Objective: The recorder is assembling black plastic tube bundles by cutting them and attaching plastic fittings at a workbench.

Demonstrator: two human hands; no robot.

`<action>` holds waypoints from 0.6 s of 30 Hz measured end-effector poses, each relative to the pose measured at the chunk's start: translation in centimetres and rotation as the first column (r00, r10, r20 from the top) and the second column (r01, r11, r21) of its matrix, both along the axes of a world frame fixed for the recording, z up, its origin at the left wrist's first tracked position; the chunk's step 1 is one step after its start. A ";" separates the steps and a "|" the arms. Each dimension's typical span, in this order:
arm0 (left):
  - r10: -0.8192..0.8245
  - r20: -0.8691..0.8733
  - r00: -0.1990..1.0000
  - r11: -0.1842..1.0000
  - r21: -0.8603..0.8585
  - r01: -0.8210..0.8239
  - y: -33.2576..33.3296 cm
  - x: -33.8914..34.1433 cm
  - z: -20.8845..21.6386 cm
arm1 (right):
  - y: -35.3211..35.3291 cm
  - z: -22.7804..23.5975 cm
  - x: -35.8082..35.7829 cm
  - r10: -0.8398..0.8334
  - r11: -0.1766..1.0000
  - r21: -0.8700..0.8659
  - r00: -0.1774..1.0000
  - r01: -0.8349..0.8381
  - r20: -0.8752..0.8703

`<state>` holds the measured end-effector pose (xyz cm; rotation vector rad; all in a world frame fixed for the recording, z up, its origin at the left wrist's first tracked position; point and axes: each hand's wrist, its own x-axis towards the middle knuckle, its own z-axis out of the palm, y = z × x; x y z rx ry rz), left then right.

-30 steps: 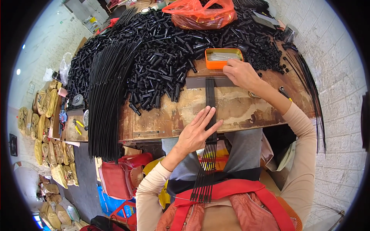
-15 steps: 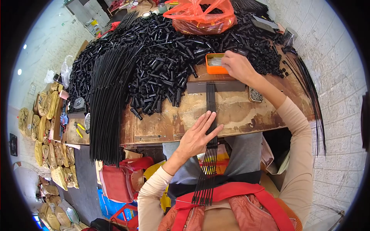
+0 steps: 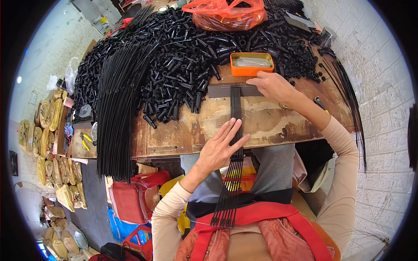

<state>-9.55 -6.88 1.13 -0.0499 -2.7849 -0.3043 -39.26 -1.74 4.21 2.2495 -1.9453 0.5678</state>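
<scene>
Several thin black rods [image 3: 235, 104] lie side by side, running from a dark block [image 3: 257, 90] on the table down toward my lap. My left hand [image 3: 221, 145] rests on them with fingers stretched out, holding them flat at the table's near part. Above the block, my right hand [image 3: 275, 89] is closed in a pinch on a thin metal pin [image 3: 233, 86], which lies across the far ends of the rods. Just beyond stands an orange tin [image 3: 251, 71] with similar thin pins [image 3: 252, 61] in it. A second thin pin crosses the rods' near ends at my lap.
A large heap of black tubular parts [image 3: 174, 74] covers the back and left of the table [image 3: 174, 137]. Long black rods [image 3: 115, 117] hang over the left edge. A red plastic bag [image 3: 228, 17] sits at the back. Yellow-handled pliers [image 3: 86, 140] lie far left.
My right hand has come from the orange tin down to the rods' far ends, bringing a thin metal pin. My left hand stays on the rods. The whole view has shifted slightly.
</scene>
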 end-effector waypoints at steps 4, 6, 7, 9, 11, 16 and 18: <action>0.013 0.008 1.000 1.000 0.014 -0.013 0.1 -0.1 0.3 | -0.1 0.1 0.2 0.010 1.000 -0.015 1.000 -0.010 0.000; 0.014 0.002 1.000 1.000 0.015 -0.014 0.1 -0.1 0.2 | -0.2 0.2 0.4 0.015 1.000 -0.017 1.000 -0.015 0.009; 0.014 -0.005 1.000 1.000 0.015 -0.013 0.1 -0.1 0.2 | -0.3 0.2 0.5 0.005 1.000 -0.007 1.000 -0.005 0.006; 0.012 -0.008 1.000 1.000 0.014 -0.012 0.1 -0.1 0.2 | -0.3 0.3 0.5 -0.004 1.000 0.003 1.000 0.004 0.002; 0.010 -0.010 1.000 1.000 0.014 -0.010 0.1 -0.1 0.2 | -0.3 0.3 0.6 -0.009 1.000 0.016 1.000 0.009 0.012; 0.009 0.001 1.000 1.000 0.008 -0.009 0.0 -0.1 -0.1 | -0.6 0.3 0.9 0.009 1.000 0.009 1.000 -0.009 0.005; 0.005 0.000 1.000 1.000 0.006 -0.005 -0.1 -0.1 0.0 | -0.8 0.2 0.8 0.005 1.000 0.013 1.000 -0.005 0.002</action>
